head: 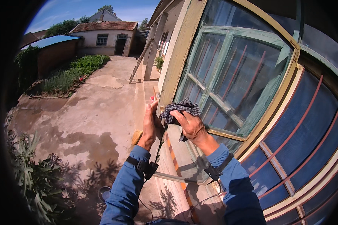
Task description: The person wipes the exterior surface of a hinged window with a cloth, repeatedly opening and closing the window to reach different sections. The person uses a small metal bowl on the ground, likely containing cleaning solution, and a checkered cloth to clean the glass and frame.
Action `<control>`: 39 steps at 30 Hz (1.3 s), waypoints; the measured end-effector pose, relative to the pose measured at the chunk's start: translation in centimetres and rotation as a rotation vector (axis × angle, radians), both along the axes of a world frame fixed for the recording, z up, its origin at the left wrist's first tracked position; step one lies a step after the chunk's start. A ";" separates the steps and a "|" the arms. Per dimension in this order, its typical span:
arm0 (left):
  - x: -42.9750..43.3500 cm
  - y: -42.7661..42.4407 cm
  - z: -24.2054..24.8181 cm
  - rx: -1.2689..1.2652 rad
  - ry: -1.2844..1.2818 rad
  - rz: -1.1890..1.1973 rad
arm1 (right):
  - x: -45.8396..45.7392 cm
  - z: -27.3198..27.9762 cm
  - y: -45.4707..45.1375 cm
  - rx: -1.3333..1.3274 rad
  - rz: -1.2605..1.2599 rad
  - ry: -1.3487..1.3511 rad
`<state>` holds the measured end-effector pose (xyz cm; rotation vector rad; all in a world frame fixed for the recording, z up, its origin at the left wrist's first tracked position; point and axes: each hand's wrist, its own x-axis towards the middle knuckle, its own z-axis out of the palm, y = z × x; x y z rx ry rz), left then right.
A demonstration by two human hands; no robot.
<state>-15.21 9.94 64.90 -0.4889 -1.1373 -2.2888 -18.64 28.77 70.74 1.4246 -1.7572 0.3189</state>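
A crumpled checked cloth (183, 108) is bunched in my right hand (193, 126), at the lower left corner of a glass window sash with a yellow painted frame (171, 67). My left hand (149, 126) is upright against the outer side of this frame, just left of the cloth; its fingertips are partly hidden, and whether it grips the frame I cannot tell. Through the glass (242, 73) show a green wooden window frame and red bars. Below the cloth is a lower glass pane (186, 157). Both wrists wear black straps with small devices.
Red curved metal bars (298, 126) cross the dark window at right. A striped ledge (183, 185) runs below my arms. A metal bowl (104, 194) sits on the ground at lower left, near leafy plants (33, 174). A wooden ladder (140, 62) leans farther off.
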 end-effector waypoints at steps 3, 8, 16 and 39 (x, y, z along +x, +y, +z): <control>-1.0 -0.5 -0.2 -0.099 -0.087 0.044 | -0.4 -0.8 8.2 -0.141 -0.156 0.246; -1.5 0.4 -1.0 -0.601 -0.141 0.638 | -0.5 0.0 19.0 -0.852 -0.560 0.316; -0.2 0.8 -1.4 -0.632 -0.013 0.674 | 1.5 -5.5 6.7 -0.324 -0.086 0.047; -3.4 0.1 -2.3 -0.534 0.044 0.646 | -3.0 -7.8 28.3 -1.082 -0.421 -0.048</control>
